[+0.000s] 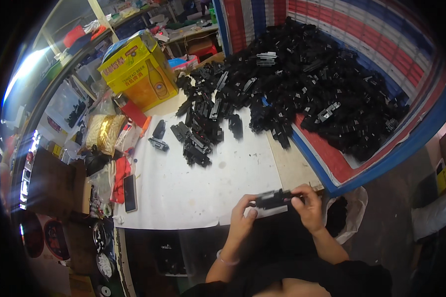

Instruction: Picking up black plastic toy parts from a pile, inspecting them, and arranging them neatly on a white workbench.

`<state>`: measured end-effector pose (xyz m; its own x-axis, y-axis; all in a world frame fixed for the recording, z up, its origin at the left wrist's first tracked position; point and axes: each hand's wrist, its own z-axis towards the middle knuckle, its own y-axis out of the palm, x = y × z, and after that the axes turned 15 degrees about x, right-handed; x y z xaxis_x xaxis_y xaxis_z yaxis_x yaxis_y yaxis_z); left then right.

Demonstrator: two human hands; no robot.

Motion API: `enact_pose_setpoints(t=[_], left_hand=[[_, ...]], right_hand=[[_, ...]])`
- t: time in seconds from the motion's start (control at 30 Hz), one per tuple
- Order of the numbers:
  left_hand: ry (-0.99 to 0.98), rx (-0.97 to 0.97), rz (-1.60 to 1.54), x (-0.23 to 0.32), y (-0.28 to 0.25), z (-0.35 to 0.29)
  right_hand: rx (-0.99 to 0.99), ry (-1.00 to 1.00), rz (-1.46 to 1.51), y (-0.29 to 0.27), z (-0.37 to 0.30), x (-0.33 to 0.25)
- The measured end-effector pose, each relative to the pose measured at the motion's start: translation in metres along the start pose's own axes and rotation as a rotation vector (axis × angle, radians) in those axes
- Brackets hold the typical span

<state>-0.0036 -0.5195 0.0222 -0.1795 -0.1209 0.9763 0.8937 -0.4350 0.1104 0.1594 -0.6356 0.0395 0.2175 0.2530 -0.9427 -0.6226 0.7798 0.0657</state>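
Observation:
Between my two hands, just above the front edge of the table, is a long black plastic part (272, 199) with a greyish strip along its top. My left hand (241, 218) pinches its left end between thumb and fingers. At the other end, the thumb and fingers of my right hand (309, 210) are closed on it. Farther off, a loose cluster of similar black parts (197, 143) lies on the white sheet (233, 183) covering the table. Behind it rises a large heap of such parts (307, 79), some with silvery pieces showing.
A red, white and blue striped sheet (327, 171) walls in the heap on the right. On the left stand a yellow carton (141, 79), packed bags (104, 131) and a phone (130, 193). A pale sack (359, 208) with dark contents sits below the table's right corner.

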Motion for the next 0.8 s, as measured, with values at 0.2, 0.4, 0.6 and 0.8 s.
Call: enact_pose_setpoints(t=[0.2,0.4,0.6,0.8], left_hand=[[-0.131,0.088,-0.024,0.024,0.009,-0.006],[-0.122,0.12,-0.044,0.031,0.006,-0.01],[-0.097,0.095,0.025,0.032,0.007,-0.012],[-0.051,0.15,0.149,0.025,-0.02,-0.021]], right_hand=[[-0.009,0.171,0.181,0.006,-0.018,-0.01],[-0.072,0.203,0.174,0.005,-0.023,-0.008],[-0.015,0.145,0.173,0.007,-0.026,-0.004],[-0.097,0.005,-0.119,0.002,-0.007,0.021]])
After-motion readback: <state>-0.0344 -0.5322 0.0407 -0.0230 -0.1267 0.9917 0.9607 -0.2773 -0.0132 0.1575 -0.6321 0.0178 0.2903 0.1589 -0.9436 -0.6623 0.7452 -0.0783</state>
